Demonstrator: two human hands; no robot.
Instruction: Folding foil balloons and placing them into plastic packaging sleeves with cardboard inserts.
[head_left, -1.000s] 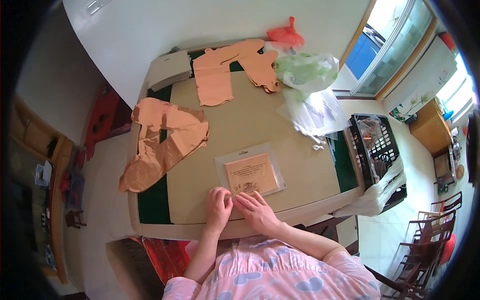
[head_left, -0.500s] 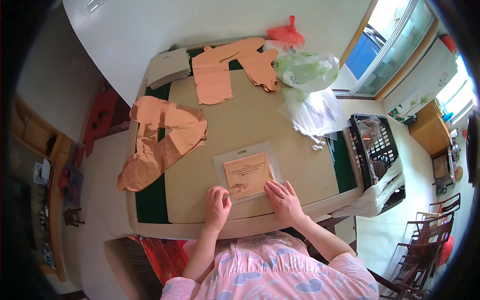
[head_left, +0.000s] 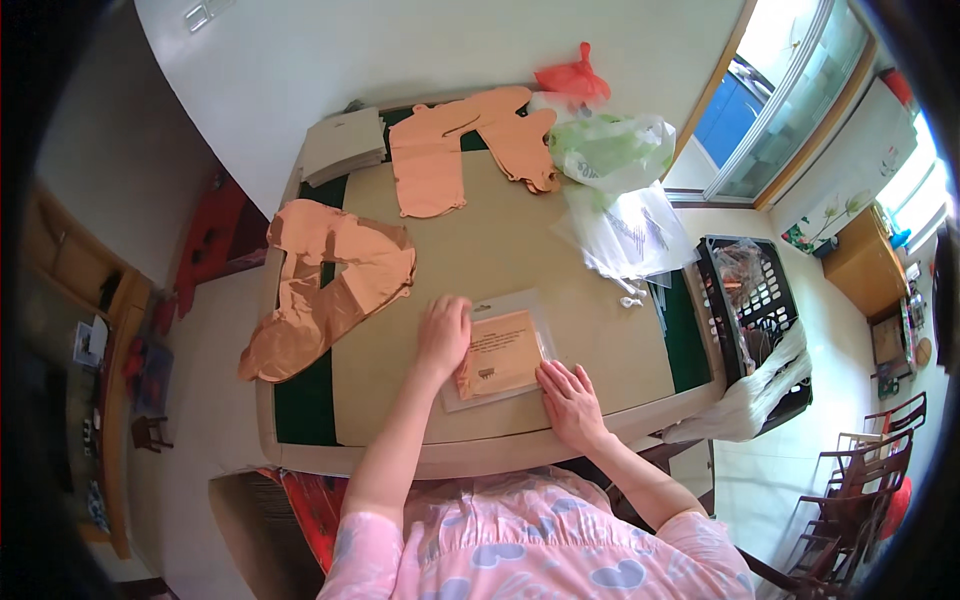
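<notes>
A flat packet (head_left: 505,350) lies near the table's front edge. It is a folded rose-gold foil piece with dark print, on a pale card in what looks like a clear sleeve. Along its left side, my left hand (head_left: 446,335) has its fingers bent together over the edge; the fingertips are partly turned from view. Flat at the packet's lower right corner rests my right hand (head_left: 573,403), fingers stretched out. Farther left is a crumpled rose-gold foil balloon (head_left: 340,275), uninflated. Another flat foil balloon (head_left: 430,165) lies at the back, beside more foil shapes (head_left: 520,140).
Grey cards (head_left: 343,145) are stacked at the back left. A red bag (head_left: 574,78), a green-white plastic bag (head_left: 615,150) and clear sleeves (head_left: 640,235) occupy the back right. A black crate (head_left: 745,300) with white strands (head_left: 750,395) stands right of the table (head_left: 600,330).
My left hand has moved forward along the packet's left side, from its lower left corner. The packet has shifted slightly right and turned a little. My right hand stays at its lower right.
</notes>
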